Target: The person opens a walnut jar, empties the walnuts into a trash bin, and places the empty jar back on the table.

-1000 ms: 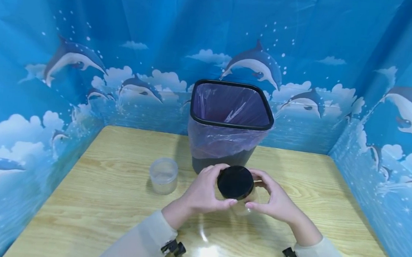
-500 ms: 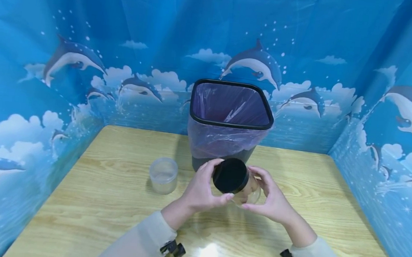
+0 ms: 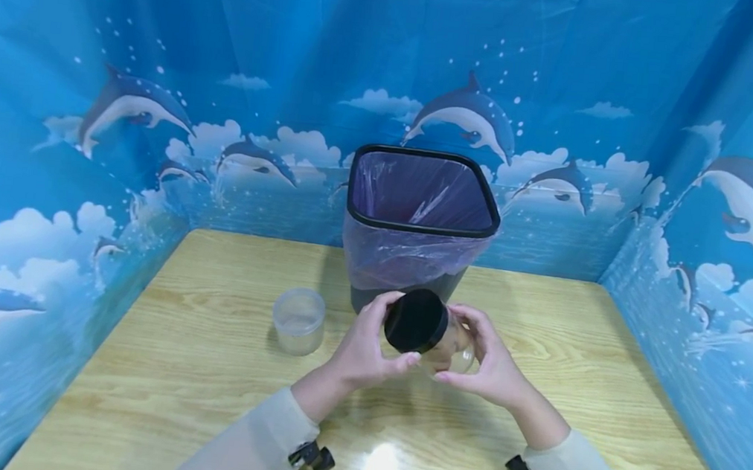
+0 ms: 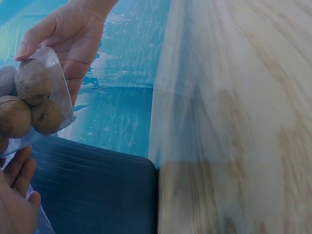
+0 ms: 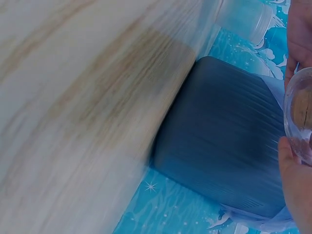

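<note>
A clear jar point(image 3: 449, 348) with a black lid point(image 3: 414, 320) is tilted in front of the bin, its lid leaning toward the left. My left hand point(image 3: 361, 349) curls round the lid end, thumb on the near side. Fingers and thumb of my right hand point(image 3: 490, 366) grip the clear body near the base. Through the wall, the left wrist view shows several brown, round walnuts point(image 4: 33, 80) inside. In the right wrist view the jar's clear base point(image 5: 289, 114) is partly cut off by the frame.
Behind the jar stands a dark bin point(image 3: 407, 267) with a black rim and a purple liner bag. A small translucent cup point(image 3: 298, 323) stands on the wooden table point(image 3: 203, 369) to the left. A blue dolphin-print curtain point(image 3: 285, 48) encloses the back and sides.
Both hands have tipped the jar, lid toward the left and base toward the right, and shifted it slightly left. The bin and the cup have stayed put.
</note>
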The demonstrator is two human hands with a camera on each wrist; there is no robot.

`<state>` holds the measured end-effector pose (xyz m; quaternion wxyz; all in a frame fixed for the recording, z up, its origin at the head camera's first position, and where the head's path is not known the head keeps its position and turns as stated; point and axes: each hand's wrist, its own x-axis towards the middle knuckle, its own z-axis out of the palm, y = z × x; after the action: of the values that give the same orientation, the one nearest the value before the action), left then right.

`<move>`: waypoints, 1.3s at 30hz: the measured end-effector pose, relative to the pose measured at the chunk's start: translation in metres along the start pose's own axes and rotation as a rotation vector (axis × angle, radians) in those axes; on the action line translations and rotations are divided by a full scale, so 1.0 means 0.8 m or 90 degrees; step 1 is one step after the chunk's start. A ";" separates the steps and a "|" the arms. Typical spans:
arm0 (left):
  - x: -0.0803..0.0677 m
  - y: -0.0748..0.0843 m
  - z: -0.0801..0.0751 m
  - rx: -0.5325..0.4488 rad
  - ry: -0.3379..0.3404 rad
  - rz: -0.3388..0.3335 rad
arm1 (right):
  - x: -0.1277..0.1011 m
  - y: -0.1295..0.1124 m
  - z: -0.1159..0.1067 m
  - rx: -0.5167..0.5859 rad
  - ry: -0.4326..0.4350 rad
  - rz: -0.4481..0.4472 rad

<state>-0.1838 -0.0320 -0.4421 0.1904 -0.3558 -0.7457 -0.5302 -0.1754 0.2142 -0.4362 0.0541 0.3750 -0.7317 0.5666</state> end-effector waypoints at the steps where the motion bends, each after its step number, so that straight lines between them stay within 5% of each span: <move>1: -0.001 -0.001 0.000 -0.011 -0.006 0.002 | 0.000 0.000 0.001 -0.004 0.002 0.004; 13: -0.007 0.006 -0.010 0.047 -0.073 -0.064 | -0.002 -0.001 0.000 -0.036 -0.001 0.008; 19: 0.001 0.009 -0.022 0.126 -0.150 -0.061 | -0.003 -0.004 -0.003 -0.025 0.000 0.010; 24: 0.014 0.012 -0.037 0.190 -0.215 -0.028 | -0.005 -0.004 -0.006 -0.032 0.006 0.017; 39: 0.032 0.010 -0.058 0.276 -0.217 0.131 | 0.002 0.000 -0.002 -0.023 -0.035 -0.023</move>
<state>-0.1996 -0.0648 -0.4030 0.1866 -0.4645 -0.8229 -0.2688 -0.1770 0.2147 -0.4347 0.0507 0.4024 -0.7364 0.5414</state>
